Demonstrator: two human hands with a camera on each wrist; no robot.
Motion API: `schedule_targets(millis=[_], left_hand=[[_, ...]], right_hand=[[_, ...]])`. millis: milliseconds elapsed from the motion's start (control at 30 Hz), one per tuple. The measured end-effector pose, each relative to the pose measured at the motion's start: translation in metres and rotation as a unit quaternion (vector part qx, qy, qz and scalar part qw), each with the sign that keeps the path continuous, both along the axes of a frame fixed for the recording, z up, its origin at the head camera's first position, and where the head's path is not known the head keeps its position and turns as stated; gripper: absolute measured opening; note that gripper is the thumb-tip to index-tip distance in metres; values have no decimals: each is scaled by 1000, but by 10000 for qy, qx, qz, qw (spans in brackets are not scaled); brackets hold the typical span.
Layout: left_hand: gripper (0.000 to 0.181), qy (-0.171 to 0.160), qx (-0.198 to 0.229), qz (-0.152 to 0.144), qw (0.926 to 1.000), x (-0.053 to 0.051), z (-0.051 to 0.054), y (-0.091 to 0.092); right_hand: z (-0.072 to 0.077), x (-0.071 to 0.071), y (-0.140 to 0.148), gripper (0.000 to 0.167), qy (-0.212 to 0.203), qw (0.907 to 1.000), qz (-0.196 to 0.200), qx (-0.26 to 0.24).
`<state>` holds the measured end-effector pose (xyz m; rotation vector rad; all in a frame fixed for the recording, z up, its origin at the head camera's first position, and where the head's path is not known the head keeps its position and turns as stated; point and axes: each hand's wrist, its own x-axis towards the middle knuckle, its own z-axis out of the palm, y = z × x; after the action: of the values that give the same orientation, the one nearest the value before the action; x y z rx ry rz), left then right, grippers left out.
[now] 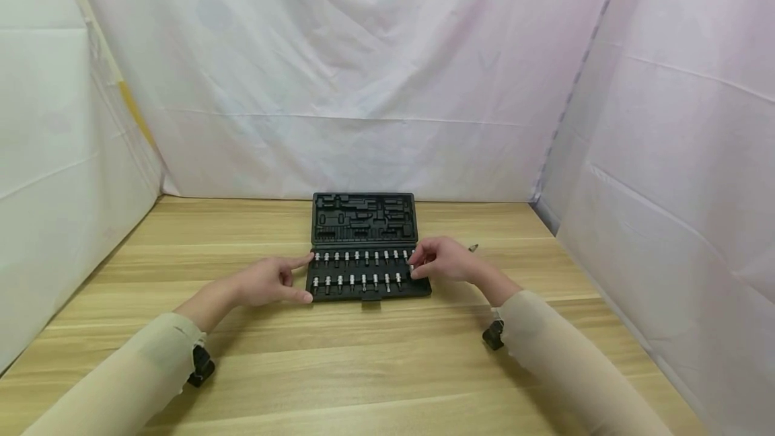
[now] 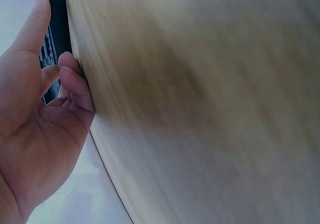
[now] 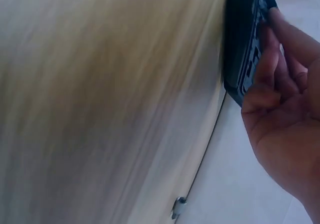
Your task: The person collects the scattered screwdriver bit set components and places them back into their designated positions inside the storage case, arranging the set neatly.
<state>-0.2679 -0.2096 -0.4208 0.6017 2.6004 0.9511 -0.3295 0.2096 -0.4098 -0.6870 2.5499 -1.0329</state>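
Note:
A black socket-set case [image 1: 371,299] lies open on the wooden table, with two rows of silver bit sockets [image 1: 364,281] in its lower half. My left hand [image 1: 266,281] rests at the case's left end, the straight thumb touching the front corner and the index finger the side; the other fingers curl loosely beneath. At the right end, my right hand [image 1: 445,260] pinches a small silver bit socket [image 1: 412,268] between thumb and fingers, over the lower row. The fingers partly hide this socket. The right wrist view shows those fingertips close to the case's moulded slots [image 3: 252,66].
The lid [image 1: 364,217], with moulded recesses, leans back behind the sockets. One loose metal bit socket [image 1: 473,247] lies on the table [image 1: 351,362] beyond my right hand. White cloth walls [image 1: 339,73] stand at the back and both sides.

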Motion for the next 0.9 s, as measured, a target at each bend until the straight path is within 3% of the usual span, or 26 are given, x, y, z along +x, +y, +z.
schedule_targets(millis=[233,633,900], left_hand=[[102,-24,42,25,10000,0,-2,0],[101,-29,68,26,10000,0,0,0],[102,20,29,2,10000,3,0,1]], right_hand=[[-2,-3,-7,11,143,9989,28,445],[-4,-6,-2,12,-1,9984,264,509],[-6,-7,-2,30,-34,9980,302,552]])
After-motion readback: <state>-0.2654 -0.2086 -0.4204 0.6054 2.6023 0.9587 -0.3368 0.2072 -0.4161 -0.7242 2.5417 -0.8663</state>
